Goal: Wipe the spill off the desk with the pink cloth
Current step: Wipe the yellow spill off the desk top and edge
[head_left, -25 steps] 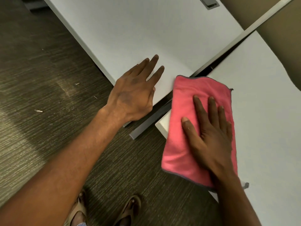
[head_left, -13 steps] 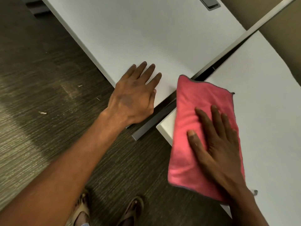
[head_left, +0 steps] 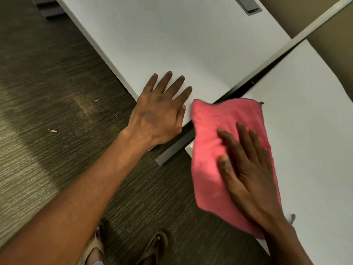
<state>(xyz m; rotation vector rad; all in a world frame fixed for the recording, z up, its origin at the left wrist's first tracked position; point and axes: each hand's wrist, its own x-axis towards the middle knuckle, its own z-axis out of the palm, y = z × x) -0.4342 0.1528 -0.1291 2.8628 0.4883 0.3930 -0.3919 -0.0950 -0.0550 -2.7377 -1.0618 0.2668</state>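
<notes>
Floor point(head_left: 57, 92): dark carpet with a fine streaked weave, a few pale scraps lying on it; two sandalled feet point(head_left: 152, 247) show at the bottom edge.
Left hand point(head_left: 158, 113): opened flat, fingers straight and spread, palm down on the near corner of the left white desk point(head_left: 181, 39); it holds nothing.
Left desk: smooth matte white top, straight edges, with a grey rectangular insert point(head_left: 248, 5) set in its far part.
Gap: a dark slot and a grey metal bar point(head_left: 175, 148) run between the two desks.
Pink cloth point(head_left: 210, 169): soft, fuzzy fabric with a thin grey hem, folded to a rough rectangle; its long axis runs from near to far, tilted slightly left at the far end. It lies on the left edge of the right desk point(head_left: 315, 131), and its left part seems to overhang that edge.
Right hand point(head_left: 248, 173): flat and open, fingers straight and slightly apart, pressing down on the cloth, fingertips pointing away and left.
Right desk: same smooth white surface, curved far edge.
</notes>
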